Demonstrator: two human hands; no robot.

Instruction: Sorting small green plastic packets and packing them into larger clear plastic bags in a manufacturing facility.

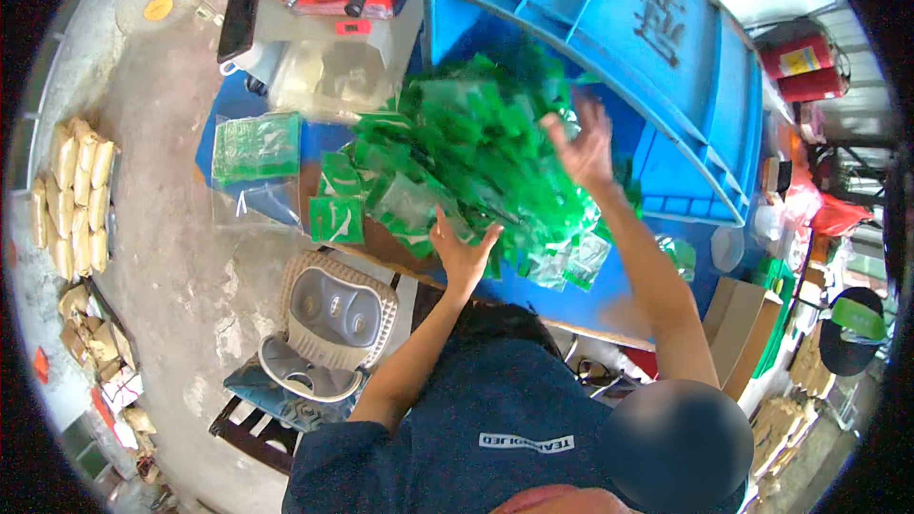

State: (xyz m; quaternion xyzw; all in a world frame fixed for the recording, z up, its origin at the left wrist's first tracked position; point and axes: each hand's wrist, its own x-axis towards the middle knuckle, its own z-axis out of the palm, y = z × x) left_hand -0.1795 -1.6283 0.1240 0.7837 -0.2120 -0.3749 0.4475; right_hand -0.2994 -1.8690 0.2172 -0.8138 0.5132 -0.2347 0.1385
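Note:
A large heap of small green and clear plastic packets (476, 133) spreads over the blue tabletop, reaching into the mouth of a blue plastic crate (590, 9) lying on its side. My left hand (463, 252) is at the near edge of the heap, thumb and forefinger apart, with no packet visible in it. On the right side of the heap, my right hand (583, 148) is raised near the crate's opening. Its fingers are spread and somewhat blurred, and I see nothing held. Some packets around the hands are smeared by motion.
Flat green packets in a clear bag (257, 148) lie at the table's left. Behind them are a translucent box (333, 76), a dark phone (237, 24) and a red tray of tools (381, 8). A cardboard box (738, 324) stands right; a grey-beige chair (338, 309) is at left.

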